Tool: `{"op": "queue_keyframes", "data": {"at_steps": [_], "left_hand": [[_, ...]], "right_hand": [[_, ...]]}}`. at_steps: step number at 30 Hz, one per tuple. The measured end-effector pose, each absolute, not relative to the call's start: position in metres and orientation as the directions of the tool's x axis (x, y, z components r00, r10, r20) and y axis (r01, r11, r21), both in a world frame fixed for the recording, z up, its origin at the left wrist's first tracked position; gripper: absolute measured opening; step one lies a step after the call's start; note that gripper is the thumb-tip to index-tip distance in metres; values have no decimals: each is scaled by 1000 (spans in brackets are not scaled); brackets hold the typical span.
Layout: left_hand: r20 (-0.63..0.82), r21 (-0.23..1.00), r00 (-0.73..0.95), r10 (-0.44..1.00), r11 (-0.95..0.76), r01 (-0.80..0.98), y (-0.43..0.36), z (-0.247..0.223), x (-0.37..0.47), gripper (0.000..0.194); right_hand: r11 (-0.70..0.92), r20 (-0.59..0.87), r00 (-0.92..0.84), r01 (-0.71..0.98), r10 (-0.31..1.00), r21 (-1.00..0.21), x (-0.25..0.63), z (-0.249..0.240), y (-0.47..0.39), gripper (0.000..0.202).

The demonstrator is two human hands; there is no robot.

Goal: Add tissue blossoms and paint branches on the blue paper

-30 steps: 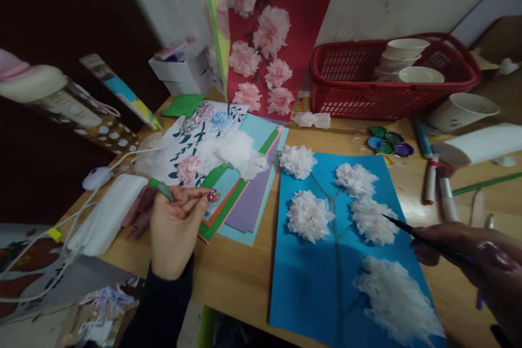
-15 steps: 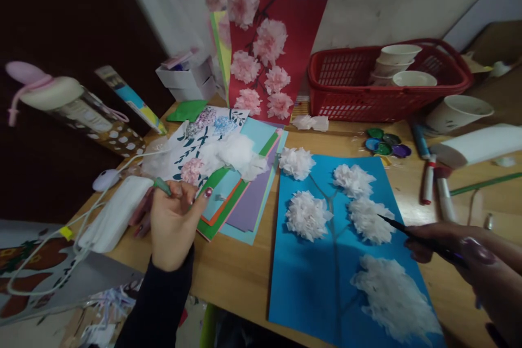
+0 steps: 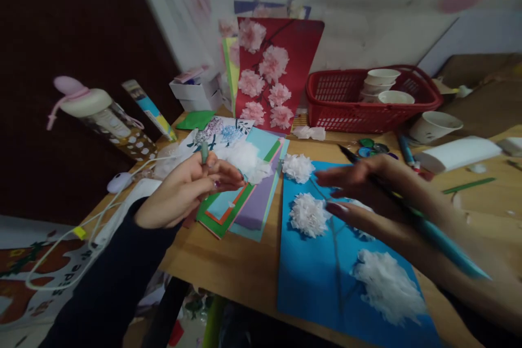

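Note:
My left hand (image 3: pixel 185 187) is raised over the left side of the table, near the stacked coloured paper (image 3: pixel 255 212). Out of its curled fingers pokes the rounded end of a grey-green stick-like thing (image 3: pixel 204 152); the rest is hidden. My right hand (image 3: pixel 367 190) hovers above the blue sheet (image 3: pixel 305 283), fingers stretched out and blurred. A paintbrush (image 3: pixel 452 244) with a teal handle lies across this hand, its dark tip pointing up and left. White tissue-paper flowers (image 3: pixel 309 215) sit on the blue sheet around a painted grey stem (image 3: pixel 337 266).
A red card with pink flowers (image 3: pixel 279 73) leans on the wall beside a red basket (image 3: pixel 346 119) holding paper cups. Fluffy white material (image 3: pixel 242 159) lies on the papers. Paint pots (image 3: pixel 367 144) and a white roll (image 3: pixel 460 153) are at right; a bottle (image 3: pixel 108 119) stands at left.
My right hand has lifted off the flowers and moved left, fingers opening out, the paintbrush tip now pointing up. My left hand has turned and shifted up and right. The view has tilted.

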State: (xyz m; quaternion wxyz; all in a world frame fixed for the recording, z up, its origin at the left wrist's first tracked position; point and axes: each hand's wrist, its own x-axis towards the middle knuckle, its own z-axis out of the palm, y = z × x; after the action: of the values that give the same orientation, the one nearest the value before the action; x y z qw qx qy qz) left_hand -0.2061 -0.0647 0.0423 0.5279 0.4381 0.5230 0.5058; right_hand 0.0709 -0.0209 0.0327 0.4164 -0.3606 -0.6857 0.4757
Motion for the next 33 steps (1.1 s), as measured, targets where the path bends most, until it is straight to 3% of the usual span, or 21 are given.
{"op": "queue_keyframes", "data": {"at_steps": [2,6,12,20,28,33], "left_hand": [[-115,986,-2,993,114,-119,-62,49,-199,27],[-87,976,65,994,98,-195,-57,51,-186,26],[-64,922,48,997,77,-379,-55,40,-188,17],[-27,926,-90,996,-9,-377,-53,34,-184,15],[-126,949,116,985,154,-274,-46,26,-211,22],[11,995,-107,994,-21,-96,-42,8,-266,22]], "right_hand": [[173,203,-533,-107,822,-979,36,33,-9,44],[-118,19,-757,-127,653,-985,-21,31,7,57],[48,182,-797,-190,576,-981,-47,32,1,33],[-259,-30,-774,-174,632,-950,-64,3,6,43],[-276,-137,-837,-17,530,-961,-68,-9,15,45],[-262,-171,-846,39,505,-964,-73,-6,22,29]]}}
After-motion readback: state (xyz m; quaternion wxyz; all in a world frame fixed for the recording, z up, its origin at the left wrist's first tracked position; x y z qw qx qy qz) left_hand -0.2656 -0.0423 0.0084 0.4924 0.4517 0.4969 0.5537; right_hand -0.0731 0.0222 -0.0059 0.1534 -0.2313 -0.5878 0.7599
